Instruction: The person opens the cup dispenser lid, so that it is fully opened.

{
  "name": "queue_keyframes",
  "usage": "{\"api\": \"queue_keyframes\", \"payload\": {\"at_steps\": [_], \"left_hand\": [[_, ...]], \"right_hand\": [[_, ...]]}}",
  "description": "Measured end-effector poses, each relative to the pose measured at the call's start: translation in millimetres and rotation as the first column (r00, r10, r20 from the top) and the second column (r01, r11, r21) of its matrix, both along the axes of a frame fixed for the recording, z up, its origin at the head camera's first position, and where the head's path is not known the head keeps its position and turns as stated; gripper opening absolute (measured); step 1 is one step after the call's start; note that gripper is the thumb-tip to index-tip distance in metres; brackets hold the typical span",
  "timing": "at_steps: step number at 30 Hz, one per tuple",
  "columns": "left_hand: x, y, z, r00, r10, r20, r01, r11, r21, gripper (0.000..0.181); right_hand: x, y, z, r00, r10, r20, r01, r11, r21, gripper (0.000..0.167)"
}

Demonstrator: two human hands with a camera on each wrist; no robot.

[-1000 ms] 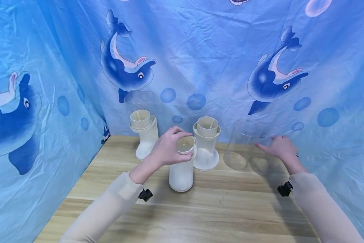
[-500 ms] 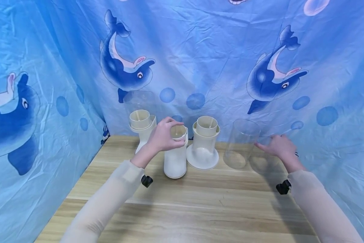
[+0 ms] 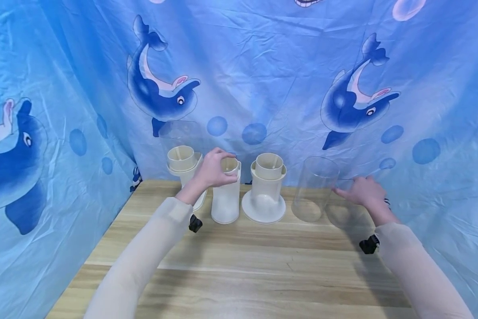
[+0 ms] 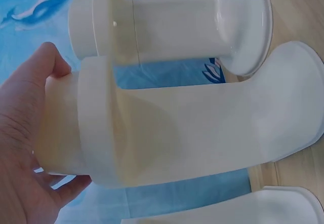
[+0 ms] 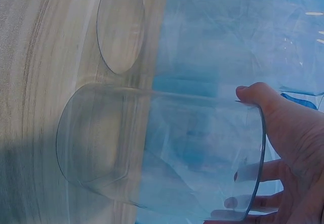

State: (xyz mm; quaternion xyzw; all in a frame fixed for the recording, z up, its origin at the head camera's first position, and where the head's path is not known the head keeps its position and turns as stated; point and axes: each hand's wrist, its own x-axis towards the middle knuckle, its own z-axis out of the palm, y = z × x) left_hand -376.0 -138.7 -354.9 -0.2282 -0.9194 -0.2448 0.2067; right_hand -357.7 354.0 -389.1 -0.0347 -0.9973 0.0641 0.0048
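Note:
My left hand [image 3: 213, 170] holds a white plastic pedestal [image 3: 225, 204] by its round cream collar, thumb and fingers on opposite sides. The pedestal stands upright, its flared foot on or close to the table. In the left wrist view this pedestal [image 4: 187, 133] lies beside another white pedestal [image 4: 177, 29] with a round foot. At the right, my right hand [image 3: 366, 192] grips the upper rim of a clear cylinder [image 5: 192, 148]. Its thumb is on one side, and several fingers show through the transparent wall. A second clear cylinder [image 3: 316, 190] stands just left of that one.
One white pedestal [image 3: 268, 195] stands right of the held one; another pedestal [image 3: 182, 160] is left, partly behind my left hand. A faint clear cylinder [image 3: 179, 129] shows above the left one. A blue dolphin-print curtain [image 3: 231, 66] hangs behind the wooden table [image 3: 239, 274].
My left hand has moved the pedestal back and slightly left, into line between the two other pedestals. The right hand keeps its grip on the clear cylinder's rim, almost still.

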Motion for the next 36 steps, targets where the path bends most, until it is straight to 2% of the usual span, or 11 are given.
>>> {"api": "queue_keyframes", "payload": {"at_steps": [6,10,18,22,26,28,30,33,36], "left_hand": [[-12.1,-2.4,3.3,0.995,0.048,0.085,-0.046,0.999,-0.028,0.063],[-17.1,-3.5,6.7,0.991,0.033,0.130,-0.028,0.999,-0.035,0.066],[-27.1,-4.8,15.0,0.990,-0.006,0.141,0.018,0.997,-0.080,0.067],[-25.0,-5.3,18.6,0.991,0.006,0.137,0.008,0.995,-0.102,0.072],[-16.8,-10.2,30.5,0.998,0.006,0.057,-0.001,0.996,-0.090,0.078],[-9.7,-16.4,38.8,1.000,-0.003,-0.013,0.002,0.998,-0.056,0.079],[0.2,-26.9,47.2,0.995,-0.011,-0.100,0.011,1.000,0.003,0.079],[16.1,-47.1,58.7,0.971,-0.002,-0.241,0.028,0.994,0.105,0.076],[26.4,-68.3,65.9,0.931,0.036,-0.362,0.044,0.977,0.210,0.074]], "right_hand": [[-1.2,0,-1.4,1.000,-0.005,0.005,0.005,1.000,0.014,0.127],[-0.7,0,-0.8,1.000,-0.013,0.009,0.013,1.000,0.003,0.128],[0.8,-2,0.6,1.000,-0.024,0.013,0.024,1.000,-0.004,0.127],[1.1,-1,1.8,1.000,-0.012,0.013,0.012,1.000,-0.013,0.125],[1.3,0,5.3,1.000,-0.006,-0.007,0.006,1.000,-0.018,0.122],[1.5,1,5.6,1.000,-0.007,-0.022,0.006,1.000,-0.021,0.120],[1.6,1,4.3,1.000,-0.003,-0.025,0.003,1.000,-0.029,0.121],[1.7,1,2.3,1.000,0.011,-0.014,-0.012,0.999,-0.043,0.123],[1.7,4,3.2,0.999,0.040,0.010,-0.039,0.998,-0.057,0.122]]}}
